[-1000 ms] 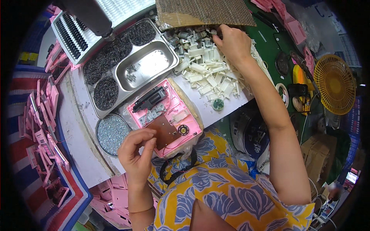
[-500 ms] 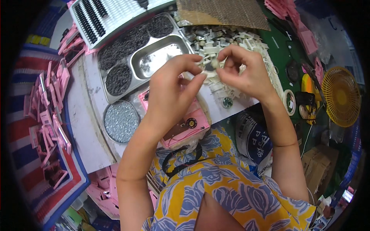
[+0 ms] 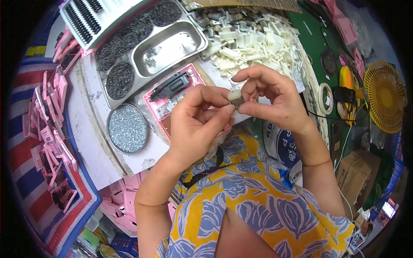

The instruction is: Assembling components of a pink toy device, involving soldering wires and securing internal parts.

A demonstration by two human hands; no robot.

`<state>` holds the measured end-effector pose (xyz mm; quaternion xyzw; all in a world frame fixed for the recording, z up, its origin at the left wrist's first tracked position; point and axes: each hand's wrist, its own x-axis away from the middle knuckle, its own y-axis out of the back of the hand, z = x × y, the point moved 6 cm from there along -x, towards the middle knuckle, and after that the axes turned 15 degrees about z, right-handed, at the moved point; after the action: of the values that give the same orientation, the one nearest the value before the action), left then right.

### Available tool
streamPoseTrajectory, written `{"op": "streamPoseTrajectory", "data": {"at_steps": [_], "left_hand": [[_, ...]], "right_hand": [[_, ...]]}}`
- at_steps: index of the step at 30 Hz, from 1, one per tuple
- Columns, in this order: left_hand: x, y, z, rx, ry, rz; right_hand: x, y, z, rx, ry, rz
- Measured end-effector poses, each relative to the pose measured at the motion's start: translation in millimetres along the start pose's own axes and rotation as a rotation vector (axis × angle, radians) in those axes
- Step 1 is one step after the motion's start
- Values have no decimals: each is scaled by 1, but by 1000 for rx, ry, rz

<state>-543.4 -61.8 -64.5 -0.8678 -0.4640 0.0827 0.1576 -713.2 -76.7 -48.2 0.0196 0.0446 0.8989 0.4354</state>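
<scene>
1. White worktop (image 3: 92, 161): under everything here, ran out left of the fingers.
2. Metal tray (image 3: 180, 41): up & left of the fingers, w/ lots of tiny black bits (image 3: 119, 81) in its wells.
3. Heap of white plastic pieces (image 3: 254, 45): just beyond the fingertips, nearest the R ones.
4. Pink casing (image 3: 194, 77): left of the fingertips, partly hidden behind the L hand. Black unit (image 3: 170, 87) sat inside.
5. L hand (image 3: 198, 116): thumb + index tips came together, pinched on the small part's near edge afaict.
6. R hand (image 3: 273, 96): index raised, apart from thumb; thumb tip right by the part. Other fingers curled, so can't tell if they had a grip too.
7. Round dish (image 3: 108, 131) of silvery bits: left of the L fingers, well apart.
8. Small part (image 3: 235, 99), grey w/ a whitish end: up btwn both hands' fingertips, off the worktop. Step in hand was prob two-handed fiddling w/ it; imo the next move called for a steady L pinch & a light R touch, bc it's tiny.
</scene>
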Motion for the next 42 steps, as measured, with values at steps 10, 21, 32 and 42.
{"op": "streamPoseTrajectory", "data": {"at_steps": [10, 21, 32, 42], "left_hand": [[50, -24, 17, -241, -105, 62], [57, -5, 11, -386, -135, -41], [71, 13, 20, -234, -25, -197], [70, 16, 19, -363, -4, -166]], "right_hand": [[63, -44, -5, 245, 116, -158], [91, 24, -56, -629, 32, -283], [69, 44, -62, -18, -277, -156], [35, 16, -46, 827, -217, 7]]}}
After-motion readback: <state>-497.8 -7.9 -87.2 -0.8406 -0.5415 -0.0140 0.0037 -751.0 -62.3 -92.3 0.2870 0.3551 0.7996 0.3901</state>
